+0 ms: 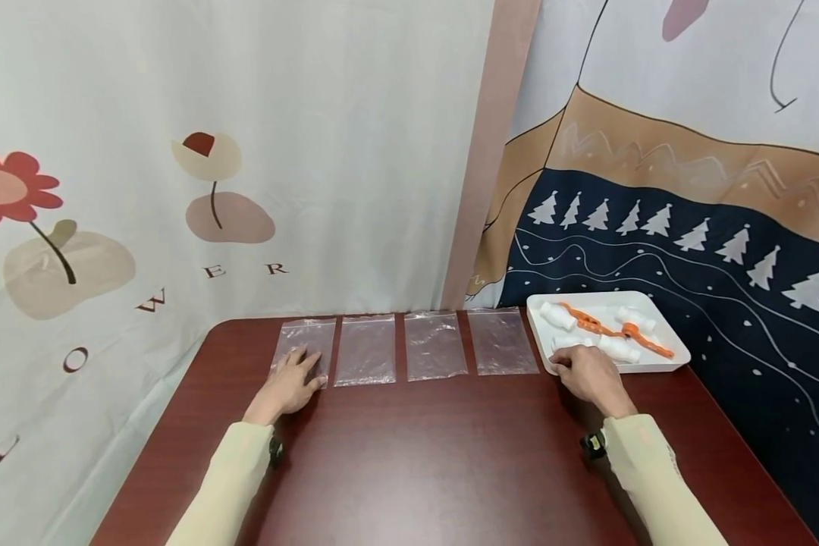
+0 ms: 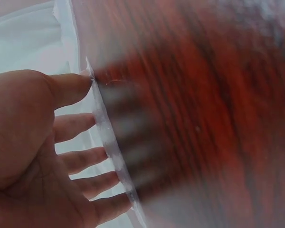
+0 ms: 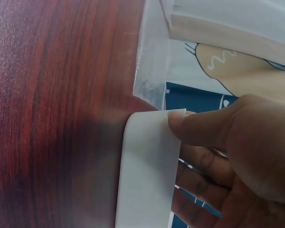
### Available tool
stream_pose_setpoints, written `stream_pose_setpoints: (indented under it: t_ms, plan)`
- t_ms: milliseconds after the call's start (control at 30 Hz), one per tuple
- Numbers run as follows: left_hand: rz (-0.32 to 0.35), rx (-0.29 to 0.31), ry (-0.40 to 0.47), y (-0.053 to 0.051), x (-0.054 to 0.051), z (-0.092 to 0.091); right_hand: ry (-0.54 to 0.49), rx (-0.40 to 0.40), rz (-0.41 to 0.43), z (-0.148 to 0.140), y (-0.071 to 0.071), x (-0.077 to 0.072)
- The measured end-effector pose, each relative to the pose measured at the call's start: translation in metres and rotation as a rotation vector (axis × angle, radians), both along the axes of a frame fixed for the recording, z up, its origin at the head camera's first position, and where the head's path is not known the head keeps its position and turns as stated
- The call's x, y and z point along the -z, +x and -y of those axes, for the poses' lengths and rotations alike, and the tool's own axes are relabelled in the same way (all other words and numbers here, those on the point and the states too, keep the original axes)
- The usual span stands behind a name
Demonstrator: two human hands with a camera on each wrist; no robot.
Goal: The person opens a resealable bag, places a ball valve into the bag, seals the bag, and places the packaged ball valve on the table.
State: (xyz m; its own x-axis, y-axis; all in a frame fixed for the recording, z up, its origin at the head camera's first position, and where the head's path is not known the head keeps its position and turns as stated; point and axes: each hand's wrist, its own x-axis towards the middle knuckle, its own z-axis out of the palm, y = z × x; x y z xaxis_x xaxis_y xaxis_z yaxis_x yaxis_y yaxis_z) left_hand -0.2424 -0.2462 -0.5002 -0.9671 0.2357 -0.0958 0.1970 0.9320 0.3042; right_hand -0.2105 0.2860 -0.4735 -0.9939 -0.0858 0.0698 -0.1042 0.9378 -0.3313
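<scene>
My left hand [image 1: 290, 385] rests with spread, fairly straight fingers on the leftmost clear plastic zip bag [image 1: 314, 334], which lies flat on the table. In the left wrist view, the fingertips [image 2: 111, 179] touch the bag's edge [image 2: 104, 123]. My right hand [image 1: 590, 375] is at the near left corner of a white tray [image 1: 672, 362]. Seen from the right wrist, its thumb lies on the tray's rim and the other fingers curl behind the wall [image 3: 149, 161], pinching it. White bottle-like pieces [image 1: 619, 349] and orange plastic parts [image 1: 648, 343] lie inside the tray.
More clear zip bags lie in a row to the right of the left hand, among them a second bag [image 1: 365, 350], a third bag [image 1: 434, 347] and one beside the tray [image 1: 501, 343]. The dark red table [image 1: 416, 455] ends against a printed curtain [image 1: 355, 189].
</scene>
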Motion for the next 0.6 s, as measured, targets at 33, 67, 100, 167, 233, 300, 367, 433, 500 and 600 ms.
stream_pose_setpoints:
  t_ms: [33,67,100,167,233,300,367,433,500,600]
  plan:
    - [0.002,0.005,-0.002,0.001,-0.001,0.0,0.0,0.002,0.005,0.0,0.0,-0.001]
    - [0.004,0.008,-0.004,0.001,-0.001,0.001,-0.001,0.006,0.009,0.0,0.0,-0.001]
    - [0.006,0.01,-0.005,0.002,-0.002,0.001,-0.003,0.006,0.015,0.0,0.0,-0.002]
    - [0.007,0.013,-0.009,0.004,-0.002,0.002,-0.011,0.016,0.024,0.0,0.0,-0.001]
    - [0.002,0.013,-0.011,0.006,-0.002,0.003,-0.022,0.026,0.034,0.0,0.0,0.0]
    - [-0.003,0.013,-0.015,0.008,-0.002,0.003,-0.033,0.035,0.047,0.0,-0.001,0.0]
    - [-0.009,0.016,-0.02,0.011,-0.002,0.003,-0.04,0.045,0.053,0.0,-0.001,0.001]
    - [-0.009,0.02,-0.021,0.014,-0.001,0.002,-0.043,0.05,0.054,0.0,-0.001,0.0]
    - [-0.011,0.026,-0.021,0.018,-0.002,0.002,-0.043,0.053,0.049,0.0,-0.001,0.0]
    - [-0.013,0.028,-0.02,0.025,-0.002,0.003,-0.045,0.052,0.053,0.0,-0.001,0.0]
